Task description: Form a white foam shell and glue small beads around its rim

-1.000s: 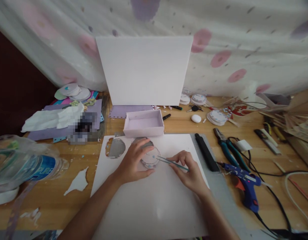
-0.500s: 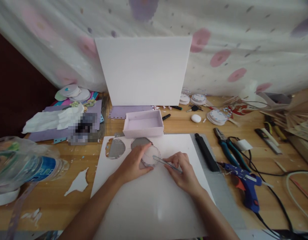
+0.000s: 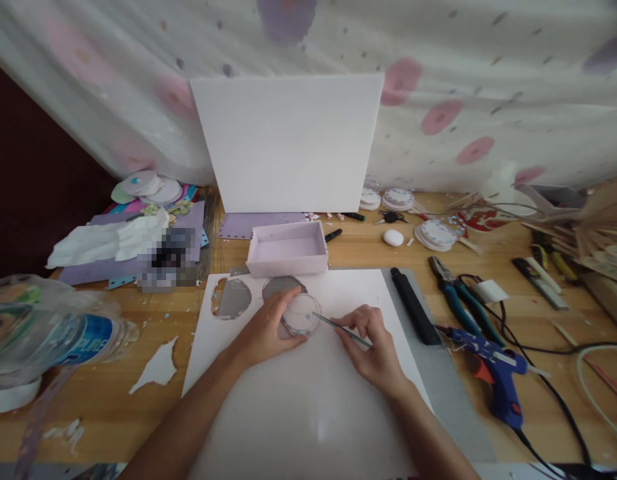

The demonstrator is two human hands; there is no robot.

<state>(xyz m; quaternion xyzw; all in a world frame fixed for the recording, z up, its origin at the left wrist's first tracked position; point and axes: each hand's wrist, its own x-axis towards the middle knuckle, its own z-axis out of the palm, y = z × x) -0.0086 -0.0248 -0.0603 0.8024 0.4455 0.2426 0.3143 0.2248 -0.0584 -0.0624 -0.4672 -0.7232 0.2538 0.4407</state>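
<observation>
My left hand (image 3: 265, 328) is curved around the left side of a clear round disc (image 3: 301, 315), thumb and fingers gripping its edge. The disc lies on a white sheet (image 3: 308, 407) that has two round holes near its top edge. From the right, my right hand (image 3: 369, 343) pinches a thin, pen-like tool (image 3: 349, 333), whose tip meets the disc's right side. A grey mat (image 3: 451, 400) shows beneath the sheet and through its holes.
Behind the sheet sits a pink open box (image 3: 288, 250), with a white board (image 3: 288, 143) upright behind it. To the right are a black bar (image 3: 415, 307), pliers (image 3: 458, 300) and a blue glue gun (image 3: 505, 380). A plastic bottle (image 3: 88, 340) lies at left.
My right hand has shifted slightly right, and the tool it holds has turned a little, its tip moving slightly right. My left hand has stayed at the disc.
</observation>
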